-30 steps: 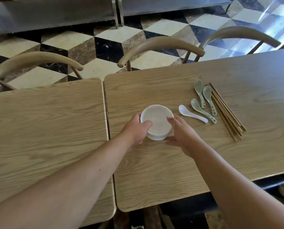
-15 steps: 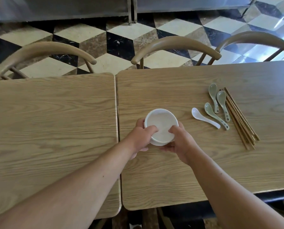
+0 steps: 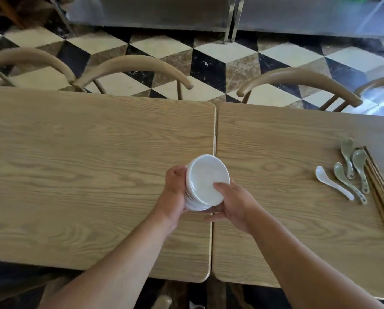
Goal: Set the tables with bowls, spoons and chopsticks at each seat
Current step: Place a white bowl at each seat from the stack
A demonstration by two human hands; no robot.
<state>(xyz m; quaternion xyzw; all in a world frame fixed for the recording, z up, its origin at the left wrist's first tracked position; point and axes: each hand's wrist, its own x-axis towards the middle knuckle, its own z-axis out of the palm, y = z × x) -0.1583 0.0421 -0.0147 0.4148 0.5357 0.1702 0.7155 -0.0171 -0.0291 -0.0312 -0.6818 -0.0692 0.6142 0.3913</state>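
Note:
A stack of white bowls is lifted off the table, tilted to the right, above the seam between the two wooden tables. My left hand grips the stack's left side. My right hand holds its right underside, thumb inside the top bowl's rim. At the right lie a white spoon, three green spoons and a bundle of brown chopsticks on the right table.
The left table adjoins the right one at a narrow seam. Several curved-back wooden chairs stand along the far side. Beyond them is a checkered tile floor and a steel counter base.
Both hands have raised the bowl stack off the right table and carried it left to the seam, tilting it. The view has shifted left, so the spoons and chopsticks now sit at the right edge.

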